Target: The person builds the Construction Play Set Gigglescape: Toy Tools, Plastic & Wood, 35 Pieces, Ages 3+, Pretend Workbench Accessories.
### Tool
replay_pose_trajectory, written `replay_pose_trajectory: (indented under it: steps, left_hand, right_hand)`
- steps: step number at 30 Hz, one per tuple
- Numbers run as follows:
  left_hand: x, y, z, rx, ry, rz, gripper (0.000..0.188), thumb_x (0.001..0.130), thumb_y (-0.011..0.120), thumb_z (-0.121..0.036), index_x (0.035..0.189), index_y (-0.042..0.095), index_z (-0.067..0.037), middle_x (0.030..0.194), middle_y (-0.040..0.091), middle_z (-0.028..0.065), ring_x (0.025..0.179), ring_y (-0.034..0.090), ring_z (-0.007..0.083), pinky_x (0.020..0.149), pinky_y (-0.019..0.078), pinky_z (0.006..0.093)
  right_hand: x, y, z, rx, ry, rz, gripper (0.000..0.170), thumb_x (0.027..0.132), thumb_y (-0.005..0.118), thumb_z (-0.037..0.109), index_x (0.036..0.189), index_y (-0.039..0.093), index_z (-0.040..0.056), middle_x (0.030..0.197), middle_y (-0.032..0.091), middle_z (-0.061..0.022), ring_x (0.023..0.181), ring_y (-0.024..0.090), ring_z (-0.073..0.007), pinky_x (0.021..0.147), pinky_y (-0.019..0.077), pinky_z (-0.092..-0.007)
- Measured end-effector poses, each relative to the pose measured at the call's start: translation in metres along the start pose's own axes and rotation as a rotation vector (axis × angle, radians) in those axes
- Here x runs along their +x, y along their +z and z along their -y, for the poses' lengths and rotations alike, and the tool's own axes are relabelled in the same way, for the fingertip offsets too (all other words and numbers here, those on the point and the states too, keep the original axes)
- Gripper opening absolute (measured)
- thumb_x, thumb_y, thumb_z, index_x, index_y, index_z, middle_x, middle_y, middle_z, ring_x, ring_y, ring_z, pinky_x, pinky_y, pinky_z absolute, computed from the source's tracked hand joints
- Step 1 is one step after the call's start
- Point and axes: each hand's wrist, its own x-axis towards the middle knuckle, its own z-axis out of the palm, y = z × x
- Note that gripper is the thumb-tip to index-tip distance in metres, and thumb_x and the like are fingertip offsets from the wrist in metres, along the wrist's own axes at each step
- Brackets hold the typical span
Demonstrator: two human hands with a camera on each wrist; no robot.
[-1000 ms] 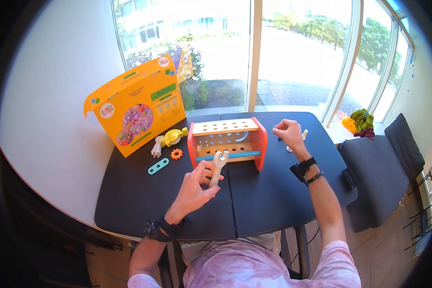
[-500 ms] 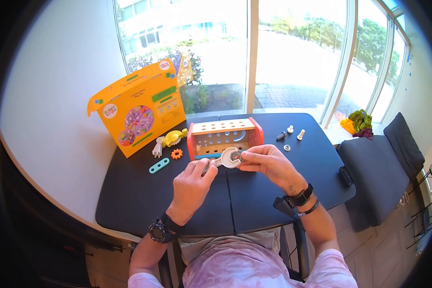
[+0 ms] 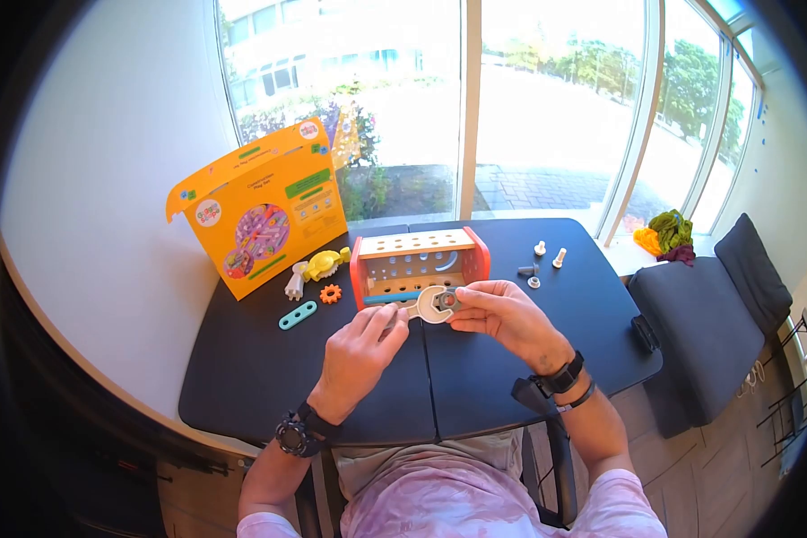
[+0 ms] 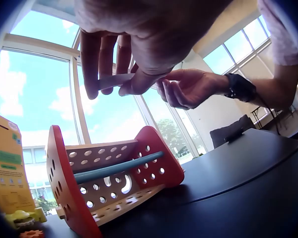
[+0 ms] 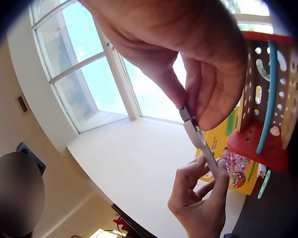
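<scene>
Yellow packaging (image 3: pixel 264 211) reads "Construction Play Set" while left hand (image 3: pixel 354 354) grips a wrench (image 3: pixel 426 308) and right hand (image 3: pixel 508 320) pinches a grey nut (image 5: pixel 185 115).

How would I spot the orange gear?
On the dark table, find the big yellow box at left. Right of its base, in front of the yellow toy, the gear lies beside the teal strip. Unlike both, it is orange: a small toothed wheel.

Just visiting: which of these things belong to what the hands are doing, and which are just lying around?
In the job, judging by what is held:
pale wrench, in the left hand
grey nut-like piece, in the right hand, at the wrench's head

Seemingly just lying around:
orange gear
teal strip with holes
yellow toy tool
yellow box
red-ended toolbox
</scene>
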Motion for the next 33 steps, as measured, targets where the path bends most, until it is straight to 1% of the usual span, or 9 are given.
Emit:
replay_pose_trajectory:
  steps: [11,14,17,20,23,26,29,32,33]
  left_hand:
    - [0.004,-0.005,0.011,-0.122,0.032,0.006,0.035,0.086,0.081,-0.007,0.121,0.080,-0.011,0.117,0.076,0.0028,0.108,0.075,0.0188,0.080,0.0659,0.0316]
    - [0.007,-0.008,0.007,-0.148,0.004,-0.006,0.028,0.087,0.082,-0.003,0.115,0.082,-0.010,0.112,0.077,0.0016,0.098,0.076,0.0193,0.075,0.0653,0.0327]
    - [0.009,-0.009,-0.001,-0.183,-0.004,-0.008,0.028,0.087,0.083,-0.003,0.114,0.083,-0.010,0.111,0.077,0.0012,0.094,0.075,0.0188,0.073,0.0643,0.0323]
    - [0.005,-0.005,-0.002,-0.165,0.001,0.000,0.040,0.084,0.082,-0.004,0.123,0.082,-0.012,0.115,0.075,0.0004,0.094,0.073,0.0175,0.074,0.0650,0.0317]
    - [0.005,-0.004,-0.001,-0.181,-0.004,-0.002,0.038,0.086,0.083,-0.004,0.124,0.082,-0.012,0.114,0.075,0.0005,0.094,0.073,0.0177,0.073,0.0649,0.0317]
    - [0.011,-0.006,-0.007,-0.266,-0.064,-0.030,0.028,0.087,0.088,-0.007,0.114,0.084,-0.008,0.109,0.078,0.0028,0.091,0.076,0.0212,0.070,0.0630,0.0320]
    - [0.007,0.002,-0.008,-0.443,-0.134,-0.026,0.030,0.091,0.088,-0.007,0.121,0.084,-0.008,0.113,0.081,0.0055,0.095,0.079,0.0195,0.076,0.0655,0.0314]
    - [-0.004,0.011,-0.020,-0.995,-0.460,0.093,0.030,0.101,0.081,-0.010,0.131,0.081,-0.008,0.125,0.080,0.0082,0.107,0.080,0.0185,0.083,0.0673,0.0311]
    - [-0.007,0.013,-0.022,-1.152,-0.573,0.179,0.032,0.103,0.080,-0.011,0.134,0.079,-0.006,0.128,0.079,0.0100,0.109,0.079,0.0192,0.086,0.0673,0.0317]
  right_hand:
    - [-0.003,-0.005,0.003,0.014,0.024,0.031,0.029,0.110,0.073,0.020,0.123,0.076,-0.0055,0.116,0.081,-0.0155,0.100,0.082,-0.0201,0.095,0.0679,-0.0311]
    - [-0.002,-0.003,0.001,0.022,-0.029,0.015,0.028,0.110,0.073,0.020,0.123,0.076,-0.0055,0.118,0.080,-0.0146,0.104,0.081,-0.0199,0.097,0.0675,-0.0313]
    - [-0.001,0.001,-0.005,-0.009,-0.073,-0.001,0.029,0.111,0.072,0.019,0.124,0.075,-0.0056,0.119,0.080,-0.0142,0.108,0.080,-0.0202,0.098,0.0672,-0.0322]
    - [0.000,0.002,-0.009,0.051,-0.100,0.011,0.027,0.112,0.069,0.018,0.125,0.075,-0.0054,0.122,0.080,-0.0173,0.111,0.080,-0.0222,0.099,0.0678,-0.0345]
    - [-0.002,0.004,-0.005,0.038,-0.098,0.010,0.028,0.113,0.068,0.019,0.127,0.074,-0.0047,0.124,0.080,-0.0175,0.112,0.080,-0.0231,0.101,0.0674,-0.0356]
    - [-0.002,0.003,-0.005,0.093,-0.100,0.008,0.028,0.113,0.068,0.021,0.125,0.075,-0.0038,0.123,0.080,-0.0160,0.112,0.079,-0.0227,0.102,0.0668,-0.0368]
    - [0.000,0.004,-0.012,0.121,-0.124,0.019,0.027,0.113,0.068,0.023,0.125,0.075,-0.0005,0.121,0.080,-0.0152,0.111,0.080,-0.0216,0.102,0.0661,-0.0352]
    - [0.000,0.009,-0.015,0.091,-0.150,-0.032,0.019,0.112,0.071,0.024,0.116,0.075,0.0054,0.111,0.080,-0.0096,0.098,0.078,-0.0145,0.091,0.0650,-0.0282]
    - [0.001,0.008,-0.018,0.070,-0.185,-0.035,0.017,0.112,0.072,0.024,0.113,0.073,0.0066,0.106,0.078,-0.0070,0.092,0.074,-0.0118,0.085,0.0616,-0.0259]
